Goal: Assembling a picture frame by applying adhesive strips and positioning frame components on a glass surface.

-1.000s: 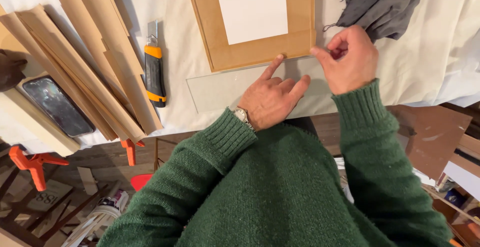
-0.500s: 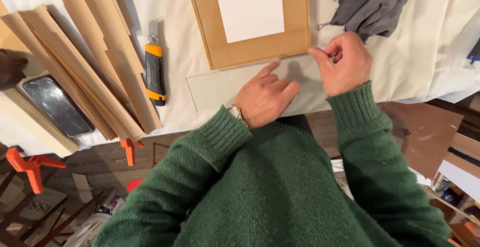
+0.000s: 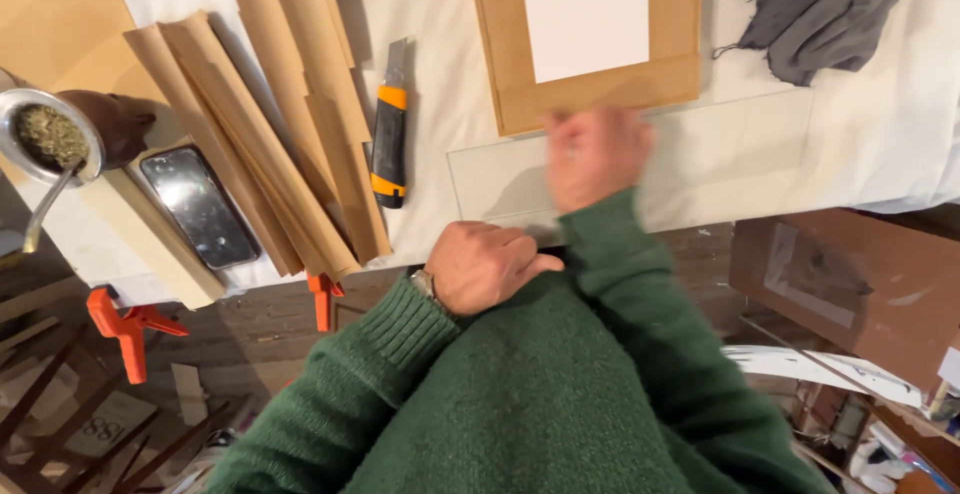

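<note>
- Head view: the person in the green sweater is leaning over a table draped in a white cloth (image 3: 880, 154), and both hands are working at the near edge of a clear glass pane (image 3: 740, 149) lying flat on that cloth.
- The left hand (image 3: 485, 266) is curling into a loose fist at the table's near edge, knuckles up, just touching the pane's lower left corner — it is gripping nothing that I can make out.
- The right hand (image 3: 595, 154) is hovering over the pane's left half, right below the frame; it is blurring badly, so I cannot tell whether it is open or closed.
- The brown cardboard frame (image 3: 590, 89) with a white sheet in it is sitting directly beyond the pane, its lower edge overlapping the pane's far edge.
- A yellow-and-black utility knife (image 3: 388, 134) is lying just left of the pane, untouched.
- Long strips of brown paper (image 3: 270, 144) are fanning out left of the knife, and a dark phone (image 3: 200, 209) is resting beside them.
- A grey rag (image 3: 825, 9) is lying crumpled at the far right — well apart from both hands.
</note>
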